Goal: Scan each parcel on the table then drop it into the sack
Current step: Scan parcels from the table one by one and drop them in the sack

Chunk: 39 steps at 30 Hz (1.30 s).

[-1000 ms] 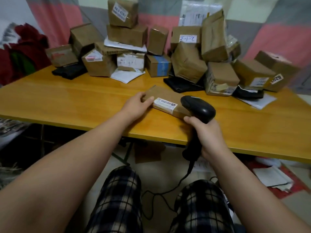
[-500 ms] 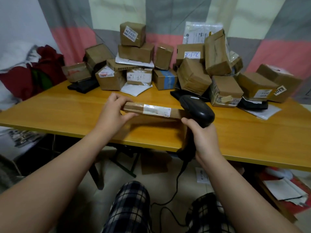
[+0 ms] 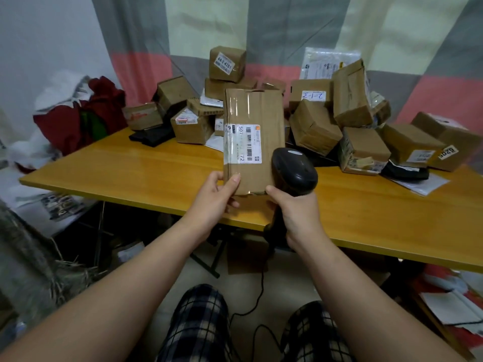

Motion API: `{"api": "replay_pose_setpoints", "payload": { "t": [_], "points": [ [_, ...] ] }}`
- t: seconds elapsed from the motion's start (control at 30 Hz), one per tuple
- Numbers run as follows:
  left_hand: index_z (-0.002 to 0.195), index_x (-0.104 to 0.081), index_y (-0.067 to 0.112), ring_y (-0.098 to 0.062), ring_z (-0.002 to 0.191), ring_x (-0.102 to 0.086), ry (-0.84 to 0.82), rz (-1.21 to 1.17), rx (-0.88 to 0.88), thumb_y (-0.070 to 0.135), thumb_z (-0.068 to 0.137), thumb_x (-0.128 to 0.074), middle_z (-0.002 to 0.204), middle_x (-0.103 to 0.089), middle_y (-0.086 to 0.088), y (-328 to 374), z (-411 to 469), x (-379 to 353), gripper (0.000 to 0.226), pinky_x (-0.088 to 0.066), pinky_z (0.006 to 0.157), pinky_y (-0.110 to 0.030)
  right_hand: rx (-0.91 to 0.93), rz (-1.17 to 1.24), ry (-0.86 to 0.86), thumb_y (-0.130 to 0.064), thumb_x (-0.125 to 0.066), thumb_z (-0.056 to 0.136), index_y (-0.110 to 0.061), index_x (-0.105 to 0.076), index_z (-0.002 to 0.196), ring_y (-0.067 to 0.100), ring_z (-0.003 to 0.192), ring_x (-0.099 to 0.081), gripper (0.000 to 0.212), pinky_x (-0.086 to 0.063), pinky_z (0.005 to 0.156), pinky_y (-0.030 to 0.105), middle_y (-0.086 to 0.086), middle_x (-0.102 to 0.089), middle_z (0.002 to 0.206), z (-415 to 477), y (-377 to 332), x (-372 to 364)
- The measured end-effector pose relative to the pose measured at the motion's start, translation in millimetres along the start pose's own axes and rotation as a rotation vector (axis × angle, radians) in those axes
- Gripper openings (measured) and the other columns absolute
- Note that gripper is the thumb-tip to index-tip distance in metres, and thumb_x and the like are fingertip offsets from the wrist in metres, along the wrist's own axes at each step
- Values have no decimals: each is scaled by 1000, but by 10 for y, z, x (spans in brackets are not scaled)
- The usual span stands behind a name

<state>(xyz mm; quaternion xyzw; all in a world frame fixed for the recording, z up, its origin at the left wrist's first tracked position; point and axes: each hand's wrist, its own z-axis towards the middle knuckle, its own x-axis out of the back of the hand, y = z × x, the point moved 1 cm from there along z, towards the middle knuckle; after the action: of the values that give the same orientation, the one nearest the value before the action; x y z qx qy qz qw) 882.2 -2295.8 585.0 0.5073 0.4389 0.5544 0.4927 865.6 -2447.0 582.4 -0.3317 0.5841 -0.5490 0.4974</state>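
- Parcel [image 3: 253, 121]: flat brown cardboard pack, held upright above the near edge of the table [image 3: 130, 168], clear of the top. Taped face and white label [image 3: 244, 143] w/ barcode point at the camera.
- Behind it, a pile of boxes [image 3: 313, 124] fills the far side of the table. The held parcel hides the middle of the pile.
- Top box [image 3: 226, 63] has a sticker reading 44-2-4281. To the R, another box [image 3: 311, 92] has a handwritten tag.
- White plastic mailer [image 3: 324, 61] leans at the back of the pile. Black bags lie at the L end [image 3: 153, 137] and R end [image 3: 405, 172], w/ loose paper slips under some boxes.
- Red cloth [image 3: 78, 118] is heaped off the table's L end. A grey, pink and cream sheet [image 3: 261, 27] hangs behind.
- Scanner [image 3: 294, 169]: black handheld type. Its head sits in front of the parcel's lower R edge and covers part of it. Cable [image 3: 261, 291] drops to the floor btwn the knees.
- L hand [image 3: 217, 197]: pinches the parcel's lower L corner, thumb flat on the front face, fingers curled behind and under.
- R hand [image 3: 295, 210]: wrapped tight round the scanner's handle, back of hand to the camera. Thumb is up by the parcel's bottom R corner; can't tell if it touches.
- Both bare forearms reach fwd from the lower corners and converge at the table's near edge, above plaid trousers [image 3: 198, 322].
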Motion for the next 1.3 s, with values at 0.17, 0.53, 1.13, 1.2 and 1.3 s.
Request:
{"api": "replay_pose_setpoints", "payload": {
  "t": [0.17,0.53,1.13,1.2,1.3],
  "points": [
    [136,-39,16,-15,99,-66,29,15,16,31,88,-66,111,-65,-6,51,173,166,58,-52,80,-28,174,-413,11,6,-68,73,-10,-58,118,14,96,-56,49,-43,71,20,1,-61,103,143,-196,95],
    [118,-54,14,-12,79,-52,80,238,73,28,78,-78,86,-53,2,-17,636,617,49,-40,66,-24,193,-751,-29,2,-69,75,-11,-54,125,26,116,-54,54,-40,84,27,8,-61,123,311,-297,307],
    [140,-38,10,-24,110,-62,286,-276,89,6,92,-60,121,-62,-11,-428,423,677,53,-49,99,-40,213,-575,-101,-31,-75,80,-24,-67,105,8,94,-60,27,-45,73,19,-6,-67,94,-32,81,157],
    [137,-44,9,-22,108,-63,297,-209,67,10,92,-61,121,-61,-9,-437,429,655,48,-50,98,-37,207,-553,-94,-32,-75,80,-24,-67,102,8,92,-60,25,-43,69,16,-6,-68,93,-44,116,137],
    [131,-48,9,-18,104,-61,325,26,18,18,91,-64,115,-61,-5,-439,447,631,44,-50,95,-32,204,-561,-115,-31,-75,80,-26,-65,95,7,86,-60,18,-42,66,16,-8,-66,85,-77,175,106]
  ]
}}
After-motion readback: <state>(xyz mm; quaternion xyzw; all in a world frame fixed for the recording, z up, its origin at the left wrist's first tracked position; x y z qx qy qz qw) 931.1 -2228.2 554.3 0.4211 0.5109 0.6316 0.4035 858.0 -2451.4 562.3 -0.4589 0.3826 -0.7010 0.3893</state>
